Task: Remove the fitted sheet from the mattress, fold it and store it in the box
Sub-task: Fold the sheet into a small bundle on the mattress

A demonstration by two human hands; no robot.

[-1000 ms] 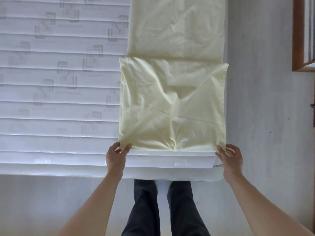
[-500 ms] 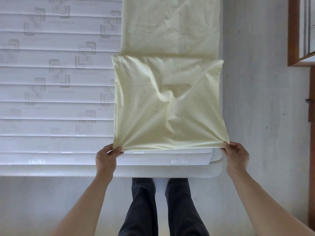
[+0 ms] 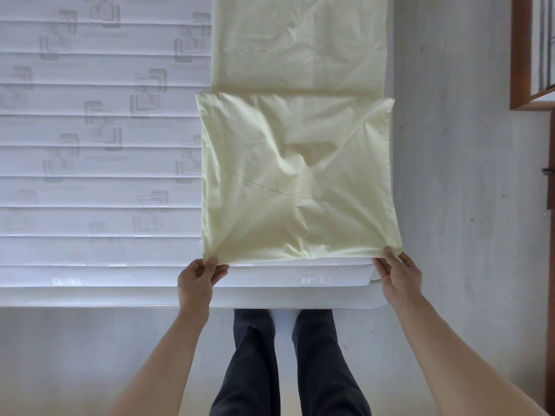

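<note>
Both hands [image 3: 198,280] pinching sheet [image 3: 297,181] corners

A white quilted mattress [image 3: 99,151], stitched in horizontal bands with a faint pattern of interlocked squares, fills the left and middle of the view above a pale grey floor [image 3: 456,205]. On its right side lies a pale yellow fitted sheet [image 3: 297,178], folded into a long strip with its near section doubled over and creased.
</note>
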